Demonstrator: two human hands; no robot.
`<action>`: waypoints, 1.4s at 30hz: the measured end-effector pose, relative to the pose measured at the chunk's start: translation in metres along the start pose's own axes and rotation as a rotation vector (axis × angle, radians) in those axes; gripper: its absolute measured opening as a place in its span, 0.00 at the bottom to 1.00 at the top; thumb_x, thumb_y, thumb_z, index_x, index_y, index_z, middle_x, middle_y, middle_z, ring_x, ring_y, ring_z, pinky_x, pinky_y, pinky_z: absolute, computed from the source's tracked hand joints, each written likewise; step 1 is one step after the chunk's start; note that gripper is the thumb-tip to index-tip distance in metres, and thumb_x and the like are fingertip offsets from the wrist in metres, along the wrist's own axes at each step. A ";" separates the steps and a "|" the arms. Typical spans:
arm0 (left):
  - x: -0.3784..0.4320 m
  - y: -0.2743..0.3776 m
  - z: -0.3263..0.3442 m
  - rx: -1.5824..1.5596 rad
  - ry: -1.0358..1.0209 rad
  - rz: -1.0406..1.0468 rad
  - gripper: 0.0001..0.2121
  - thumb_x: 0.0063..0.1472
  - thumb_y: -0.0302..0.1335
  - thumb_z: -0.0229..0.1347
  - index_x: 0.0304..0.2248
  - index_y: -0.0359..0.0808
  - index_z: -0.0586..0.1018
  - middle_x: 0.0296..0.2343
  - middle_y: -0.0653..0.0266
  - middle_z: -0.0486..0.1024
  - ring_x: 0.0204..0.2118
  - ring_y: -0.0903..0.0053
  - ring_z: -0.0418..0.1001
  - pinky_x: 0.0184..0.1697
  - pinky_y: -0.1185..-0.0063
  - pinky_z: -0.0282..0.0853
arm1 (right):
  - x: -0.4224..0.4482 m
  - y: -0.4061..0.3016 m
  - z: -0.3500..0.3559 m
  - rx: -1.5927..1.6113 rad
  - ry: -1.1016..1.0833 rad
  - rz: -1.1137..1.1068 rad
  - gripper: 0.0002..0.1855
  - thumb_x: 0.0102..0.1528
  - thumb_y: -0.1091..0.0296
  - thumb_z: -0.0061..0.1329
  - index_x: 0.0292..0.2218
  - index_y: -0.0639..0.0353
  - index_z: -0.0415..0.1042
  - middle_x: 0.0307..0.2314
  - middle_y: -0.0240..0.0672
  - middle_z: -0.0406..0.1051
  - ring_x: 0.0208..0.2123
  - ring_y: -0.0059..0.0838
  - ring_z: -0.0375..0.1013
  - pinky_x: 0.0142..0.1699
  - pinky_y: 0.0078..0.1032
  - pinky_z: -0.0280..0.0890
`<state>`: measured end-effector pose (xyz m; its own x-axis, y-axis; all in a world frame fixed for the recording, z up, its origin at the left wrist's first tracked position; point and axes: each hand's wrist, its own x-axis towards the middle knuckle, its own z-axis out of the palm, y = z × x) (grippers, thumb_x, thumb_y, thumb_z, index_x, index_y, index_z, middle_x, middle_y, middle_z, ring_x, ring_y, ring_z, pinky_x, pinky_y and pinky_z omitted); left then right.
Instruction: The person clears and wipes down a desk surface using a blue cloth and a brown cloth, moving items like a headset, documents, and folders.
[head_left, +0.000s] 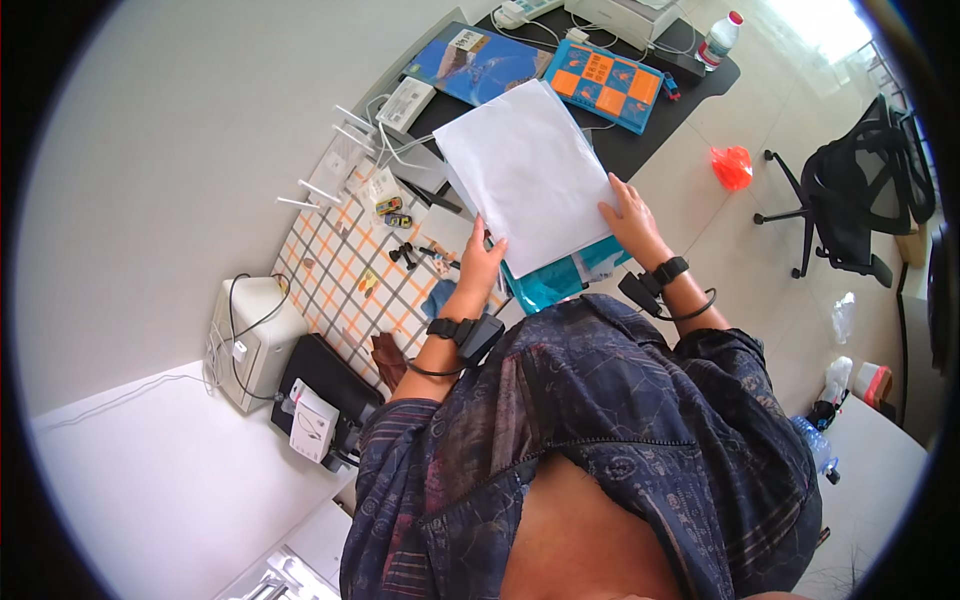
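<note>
A stack of white paper sheets lies before me, over a teal plastic packet that shows below its near edge. My left hand grips the stack at its near left corner, thumb on top and fingers at the side. On the right edge rests my right hand, its thumb over the top sheet and the other fingers along the side. How far the fingers reach beneath the paper is hidden. Beyond the stack lie a blue picture book and a blue and orange book.
A white router, two toy cars and a white box with cables are to the left on the desk. A water bottle stands at the far right corner. A black office chair and a red plastic bag are on the floor.
</note>
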<state>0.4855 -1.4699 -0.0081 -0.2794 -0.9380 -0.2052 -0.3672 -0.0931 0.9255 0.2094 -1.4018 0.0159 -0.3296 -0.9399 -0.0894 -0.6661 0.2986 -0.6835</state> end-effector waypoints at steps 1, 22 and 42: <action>0.002 -0.003 0.000 0.065 0.008 0.061 0.31 0.53 0.27 0.53 0.55 0.29 0.55 0.40 0.50 0.70 0.41 0.69 0.69 0.45 0.75 0.64 | 0.001 -0.001 0.000 0.003 0.001 -0.004 0.30 0.53 0.57 0.44 0.54 0.59 0.56 0.46 0.47 0.62 0.47 0.45 0.64 0.51 0.33 0.60; 0.036 0.022 0.000 -0.635 -0.103 -0.582 0.30 0.53 0.45 0.56 0.46 0.28 0.66 0.39 0.57 0.71 0.42 0.72 0.70 0.46 0.72 0.64 | 0.064 -0.014 -0.001 0.389 -0.240 0.364 0.39 0.49 0.41 0.48 0.46 0.74 0.63 0.34 0.46 0.71 0.34 0.31 0.72 0.40 0.25 0.66; 0.002 0.052 -0.005 -0.754 0.061 -0.291 0.33 0.49 0.32 0.62 0.47 0.20 0.59 0.38 0.48 0.69 0.36 0.69 0.72 0.38 0.76 0.71 | 0.021 -0.033 -0.016 0.595 -0.166 0.247 0.28 0.52 0.57 0.50 0.46 0.71 0.62 0.35 0.42 0.70 0.35 0.27 0.70 0.41 0.22 0.65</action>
<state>0.4697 -1.4783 0.0415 -0.2079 -0.8559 -0.4735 0.2854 -0.5161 0.8076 0.2137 -1.4286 0.0477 -0.2866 -0.8826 -0.3726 -0.0856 0.4110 -0.9076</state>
